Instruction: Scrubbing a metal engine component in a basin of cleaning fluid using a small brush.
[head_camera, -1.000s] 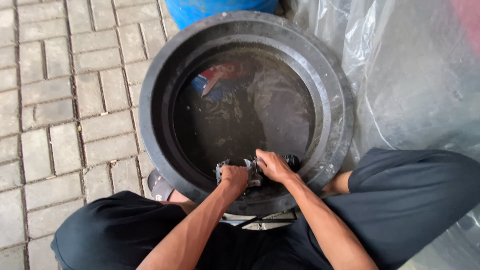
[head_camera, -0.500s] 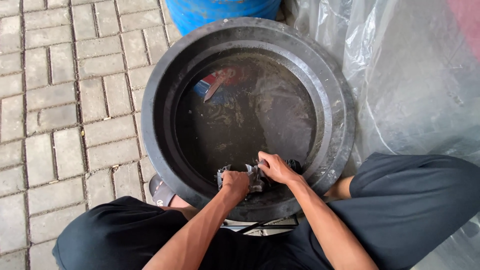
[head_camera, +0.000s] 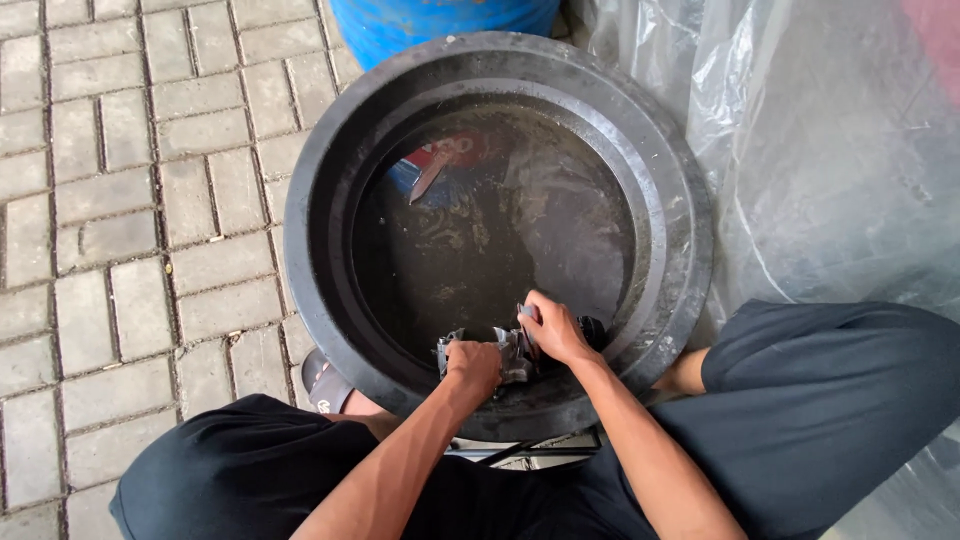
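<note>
Hands — left (head_camera: 472, 364) and right (head_camera: 552, 330) — both closed around wet, grey, crumpled fish (head_camera: 510, 350) inside black tub (head_camera: 680, 200).

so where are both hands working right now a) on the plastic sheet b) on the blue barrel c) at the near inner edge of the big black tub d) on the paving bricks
c: the left hand and right hand grip a small dark object at the near inner edge of the black tub.
</note>
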